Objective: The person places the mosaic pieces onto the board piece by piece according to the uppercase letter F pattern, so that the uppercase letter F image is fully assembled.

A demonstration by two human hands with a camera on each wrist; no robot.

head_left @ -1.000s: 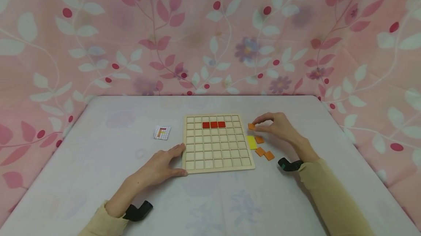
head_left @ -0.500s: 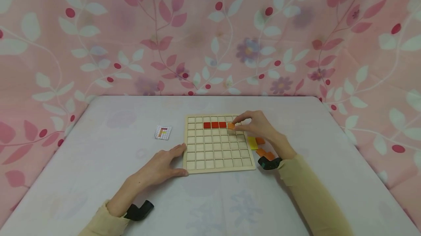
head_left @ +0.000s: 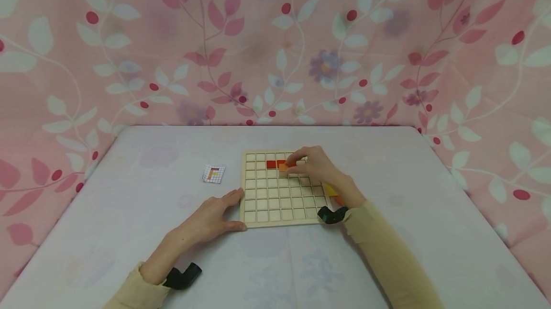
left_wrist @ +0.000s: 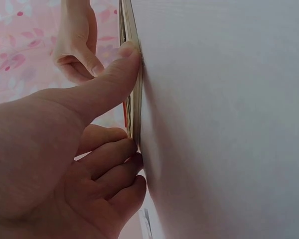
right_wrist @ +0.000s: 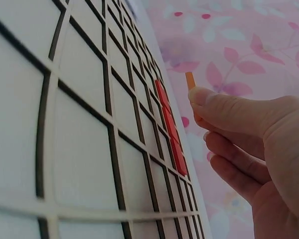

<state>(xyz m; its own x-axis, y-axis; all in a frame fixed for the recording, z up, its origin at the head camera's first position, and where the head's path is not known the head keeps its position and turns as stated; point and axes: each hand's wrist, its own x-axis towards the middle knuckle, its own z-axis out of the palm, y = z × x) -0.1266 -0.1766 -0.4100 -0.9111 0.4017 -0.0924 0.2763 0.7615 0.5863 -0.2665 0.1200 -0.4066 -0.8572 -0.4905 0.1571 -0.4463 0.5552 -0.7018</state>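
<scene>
A wooden grid board [head_left: 280, 198] lies on the table, with red square tiles [head_left: 271, 164] in a row near its far side. My right hand [head_left: 319, 164] is over the upper part of the board, pinching an orange square tile [head_left: 282, 167] between thumb and index finger. In the right wrist view this orange tile [right_wrist: 190, 80] is held on edge, raised above the board surface close to the red tiles [right_wrist: 170, 128]. My left hand [head_left: 211, 218] rests against the board's left edge, thumb at the near corner and fingers [left_wrist: 120, 172] farther up that side.
A small card [head_left: 213, 173] printed with a coloured grid pattern lies left of the board. A yellow piece [head_left: 330, 190] and orange tiles [head_left: 339, 201] lie by the board's right edge, partly hidden under my right wrist. A floral cloth [head_left: 275, 50] hangs behind the table.
My right hand has carried the orange tile leftward from beside the board's right edge, across the board to the red tiles. My left hand stays at the board's left edge.
</scene>
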